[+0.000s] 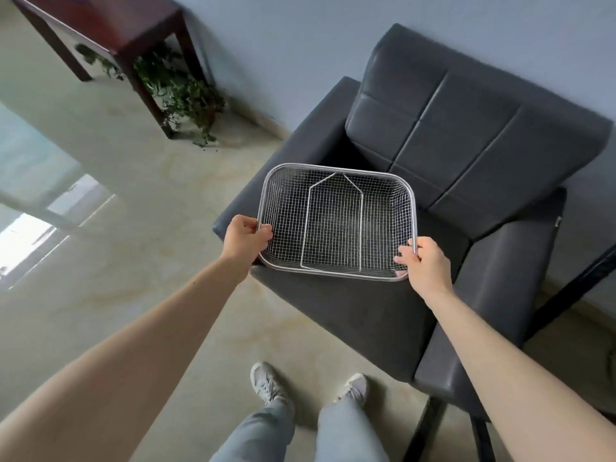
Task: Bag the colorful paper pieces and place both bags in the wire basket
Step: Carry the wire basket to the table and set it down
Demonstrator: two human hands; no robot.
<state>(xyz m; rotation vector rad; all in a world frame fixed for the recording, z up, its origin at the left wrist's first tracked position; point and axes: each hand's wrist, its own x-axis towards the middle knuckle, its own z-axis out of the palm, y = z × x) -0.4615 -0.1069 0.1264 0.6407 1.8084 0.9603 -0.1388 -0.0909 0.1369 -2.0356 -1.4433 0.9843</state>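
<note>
The wire basket (pixel 336 225) is held by both hands over the seat of a dark armchair (pixel 433 128). The left hand (pixel 245 240) is closed on the rim at the basket's left edge, with the thumb over the wire and the fingers curled underneath; the right hand (pixel 425 261) is closed on the near right corner in the same way. Between the two hands the basket is seen to be empty: only the mesh floor and a bent wire frame lying inside it are visible. Whether the basket rests on the seat cushion or is held just above it cannot be told.

No colorful paper pieces and no bags are visible anywhere in view, so the bagging step is judged not to be shown here; the step in hand appears to be the handling of the basket itself, either its setting down or its fetching. For the next move, the basket would need to be kept level between the hands and brought to wherever the paper and bags lie, which is out of view. A wooden bench (pixel 110 25) with a trailing plant (pixel 173 85) under it stands well beyond the left hand.
</note>
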